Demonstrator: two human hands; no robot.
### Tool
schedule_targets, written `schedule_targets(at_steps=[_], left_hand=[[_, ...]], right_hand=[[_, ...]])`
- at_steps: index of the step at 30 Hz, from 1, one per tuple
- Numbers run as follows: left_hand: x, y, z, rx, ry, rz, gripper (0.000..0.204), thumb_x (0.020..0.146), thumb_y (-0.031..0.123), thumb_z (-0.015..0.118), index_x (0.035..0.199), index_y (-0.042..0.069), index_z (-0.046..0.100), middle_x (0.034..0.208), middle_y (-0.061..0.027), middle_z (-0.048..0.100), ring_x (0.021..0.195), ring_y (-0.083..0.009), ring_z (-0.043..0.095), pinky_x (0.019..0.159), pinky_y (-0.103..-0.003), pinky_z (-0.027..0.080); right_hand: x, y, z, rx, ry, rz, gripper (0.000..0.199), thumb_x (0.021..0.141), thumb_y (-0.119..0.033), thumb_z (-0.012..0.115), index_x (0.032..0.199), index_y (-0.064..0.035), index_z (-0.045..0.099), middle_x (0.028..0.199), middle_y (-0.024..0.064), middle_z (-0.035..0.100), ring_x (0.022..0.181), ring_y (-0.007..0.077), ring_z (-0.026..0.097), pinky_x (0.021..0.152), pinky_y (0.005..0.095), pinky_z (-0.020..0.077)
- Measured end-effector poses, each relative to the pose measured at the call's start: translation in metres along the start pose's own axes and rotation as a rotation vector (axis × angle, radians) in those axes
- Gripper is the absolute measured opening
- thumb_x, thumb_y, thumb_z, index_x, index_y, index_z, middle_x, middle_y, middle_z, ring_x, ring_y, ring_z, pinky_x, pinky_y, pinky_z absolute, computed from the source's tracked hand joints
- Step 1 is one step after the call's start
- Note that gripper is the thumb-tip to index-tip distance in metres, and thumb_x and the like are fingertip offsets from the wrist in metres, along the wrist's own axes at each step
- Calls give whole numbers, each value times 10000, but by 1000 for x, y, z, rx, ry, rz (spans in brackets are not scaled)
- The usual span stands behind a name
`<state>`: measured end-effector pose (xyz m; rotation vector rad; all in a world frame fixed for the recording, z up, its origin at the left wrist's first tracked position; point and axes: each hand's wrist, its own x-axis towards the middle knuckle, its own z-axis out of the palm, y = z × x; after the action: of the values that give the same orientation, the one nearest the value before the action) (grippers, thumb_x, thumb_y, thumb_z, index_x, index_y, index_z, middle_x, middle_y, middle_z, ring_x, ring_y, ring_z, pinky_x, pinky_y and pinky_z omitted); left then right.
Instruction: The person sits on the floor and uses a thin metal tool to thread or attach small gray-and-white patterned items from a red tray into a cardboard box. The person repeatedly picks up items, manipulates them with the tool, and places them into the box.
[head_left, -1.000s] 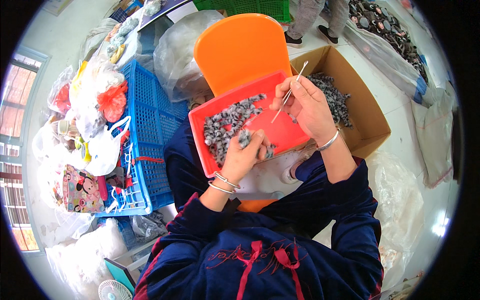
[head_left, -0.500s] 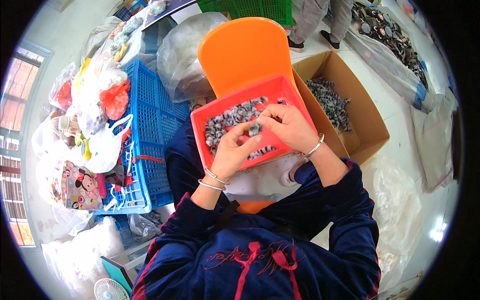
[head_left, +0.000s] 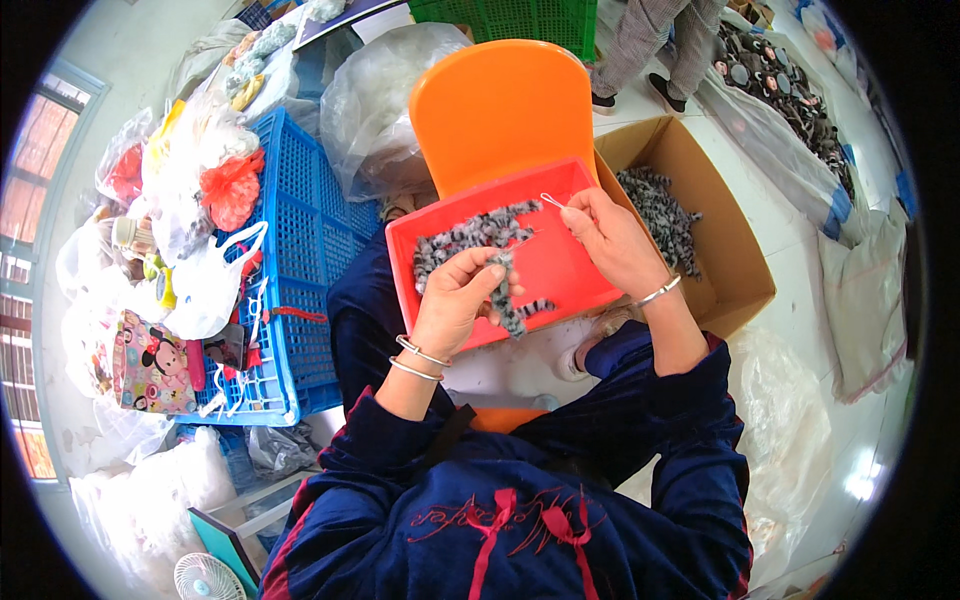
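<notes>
A blue plastic crate is sitting at the far left, stiff and latticed. The left hand is pinching a grey-and-black fuzzy strip over the red tray, fingers clamped on its upper end; it looks light, limp and soft, best held near an end. The right hand is gripping a thin wire loop tool, fingers together. A cardboard box is holding more fuzzy pieces.

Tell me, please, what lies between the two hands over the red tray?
In the head view, bare red tray floor separates the left hand, holding a striped grey fuzzy piece, from the right hand.
</notes>
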<state>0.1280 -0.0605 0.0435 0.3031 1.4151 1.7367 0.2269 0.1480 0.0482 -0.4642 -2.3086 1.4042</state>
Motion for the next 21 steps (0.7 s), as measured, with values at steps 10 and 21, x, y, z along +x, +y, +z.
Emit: schedule_targets(at_steps=[10, 21], left_hand=[[4, 0, -13, 138, 36, 136, 203, 942, 100, 575, 1121, 11, 609, 913, -93, 694, 811, -149, 673, 576, -227, 509], [2, 3, -12, 177, 47, 122, 180, 921, 75, 609, 1089, 10, 618, 916, -94, 701, 814, -146, 677, 610, -230, 517]], right_hand=[[-15, -29, 2, -45, -201, -253, 47, 867, -44, 617, 876, -9, 587, 720, 97, 562, 631, 201, 546, 602, 304, 447], [-15, -30, 4, -148, -203, -290, 79, 859, -102, 623, 875, -29, 598, 802, 139, 622, 728, 316, 616, 624, 377, 481]])
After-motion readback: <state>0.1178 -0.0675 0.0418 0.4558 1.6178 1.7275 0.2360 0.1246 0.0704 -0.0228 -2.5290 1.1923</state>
